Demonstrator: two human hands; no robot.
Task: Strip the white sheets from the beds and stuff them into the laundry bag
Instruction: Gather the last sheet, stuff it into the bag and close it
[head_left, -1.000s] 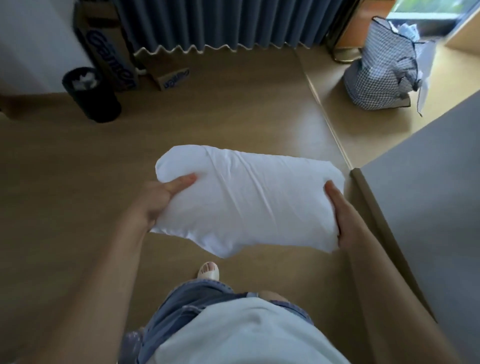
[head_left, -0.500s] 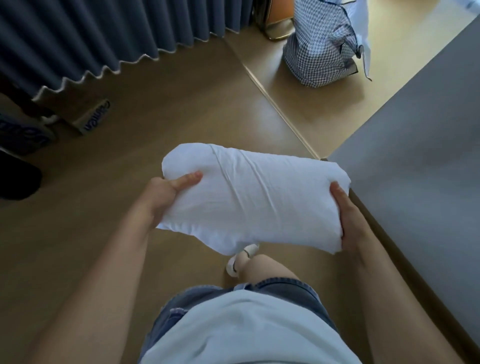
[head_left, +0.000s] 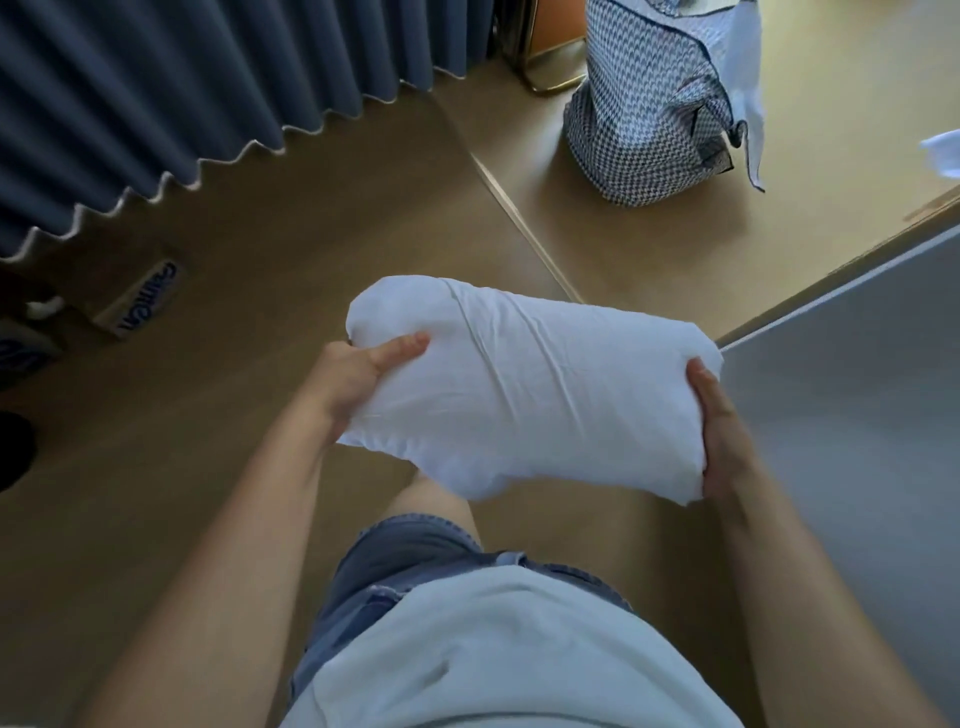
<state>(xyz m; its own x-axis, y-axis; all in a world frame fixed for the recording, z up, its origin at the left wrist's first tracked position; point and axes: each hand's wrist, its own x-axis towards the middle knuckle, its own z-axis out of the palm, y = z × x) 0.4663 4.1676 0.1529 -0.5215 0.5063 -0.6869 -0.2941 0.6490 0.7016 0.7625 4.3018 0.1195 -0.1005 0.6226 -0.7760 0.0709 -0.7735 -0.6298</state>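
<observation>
Both grips clamped on white bundle (head_left: 535, 384): left hand (head_left: 358, 379) one end, right hand (head_left: 722, 431) other. Well apart, laundry bag (head_left: 644, 114) already bulging; this load not yet stuffed in.

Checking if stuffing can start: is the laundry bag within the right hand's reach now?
Probably not: the right hand grips the white bundle, and the laundry bag stands well ahead across open floor.

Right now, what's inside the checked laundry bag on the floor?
At the open top of the laundry bag, some white fabric shows. Everything lower down is hidden by the bag's checked wall.
</observation>
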